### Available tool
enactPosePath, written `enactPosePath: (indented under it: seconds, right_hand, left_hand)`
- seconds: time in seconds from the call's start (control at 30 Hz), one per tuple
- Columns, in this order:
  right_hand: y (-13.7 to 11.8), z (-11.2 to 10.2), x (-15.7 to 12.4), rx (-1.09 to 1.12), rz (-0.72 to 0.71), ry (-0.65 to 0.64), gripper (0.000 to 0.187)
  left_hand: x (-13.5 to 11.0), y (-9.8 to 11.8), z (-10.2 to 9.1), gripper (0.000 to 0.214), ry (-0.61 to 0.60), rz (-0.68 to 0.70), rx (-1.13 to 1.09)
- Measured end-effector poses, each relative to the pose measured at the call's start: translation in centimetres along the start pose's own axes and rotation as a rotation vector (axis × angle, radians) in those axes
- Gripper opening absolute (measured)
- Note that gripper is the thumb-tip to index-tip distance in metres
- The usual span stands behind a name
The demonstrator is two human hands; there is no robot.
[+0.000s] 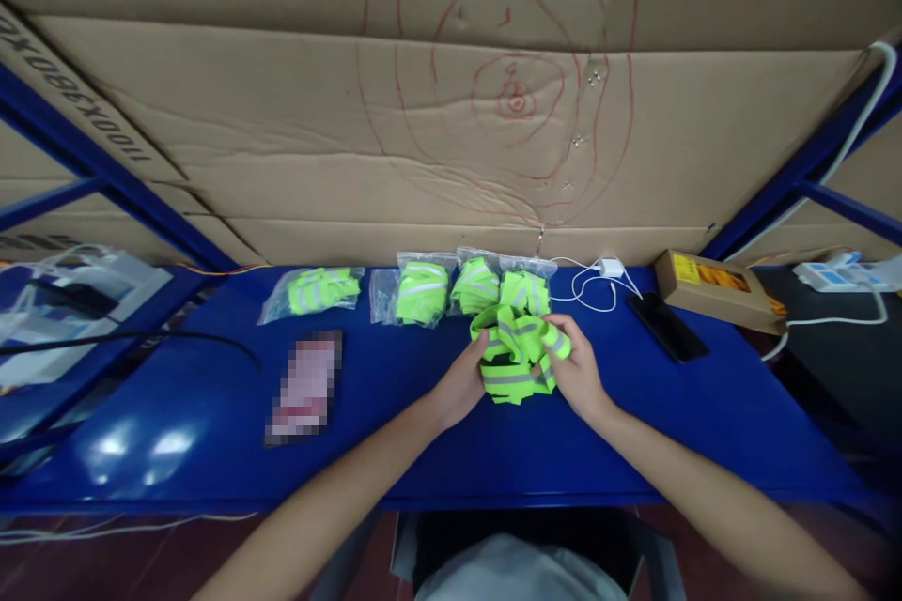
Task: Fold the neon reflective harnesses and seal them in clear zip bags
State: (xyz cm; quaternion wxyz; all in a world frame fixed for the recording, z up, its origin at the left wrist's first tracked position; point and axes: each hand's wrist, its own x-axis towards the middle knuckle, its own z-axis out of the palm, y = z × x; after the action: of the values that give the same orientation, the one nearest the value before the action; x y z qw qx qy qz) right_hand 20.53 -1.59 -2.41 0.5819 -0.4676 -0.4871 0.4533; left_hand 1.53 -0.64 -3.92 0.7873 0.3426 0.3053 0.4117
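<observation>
A bundle of neon-green straps with grey reflective stripes [517, 355] sits on the blue table [437, 451], held between both hands. My left hand [461, 385] grips its left side with fingers curled round the fabric. My right hand [576, 368] grips its right side, thumb over a strap. Just behind the bundle lie several clear plastic bags, each with the same green straps folded inside: one at the left [316, 291], one in the middle [421, 291], and two beside it [493, 282].
A pixelated flat item [306, 385] lies on the left of the table. A black phone [667, 326], a white charger with cable [606, 274] and a brown box [715, 289] sit at the right. Cardboard sheets [451, 141] form the back wall. Blue frame bars stand on both sides.
</observation>
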Motion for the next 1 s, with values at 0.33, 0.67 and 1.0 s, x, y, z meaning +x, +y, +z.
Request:
enactPosePath:
  seconds: [0.33,0.67,1.0]
  right_hand:
    - [-2.2,-3.6,3.1,0.268,0.097,0.271,0.044]
    - [-4.0,-7.9,5.3,0.391,0.039,0.317,0.039]
    - [-4.0,-11.7,7.3,0.407,-0.004,0.424,0.025]
  left_hand:
    - [-0.3,2.5,0.9,0.074,-0.066,-0.106,-0.305]
    - [0.1,2.4,-0.6,0.094,-0.178,-0.350,-0.345]
    - [-0.5,4.3,-0.5,0.071,0.006,-0.072,-0.351]
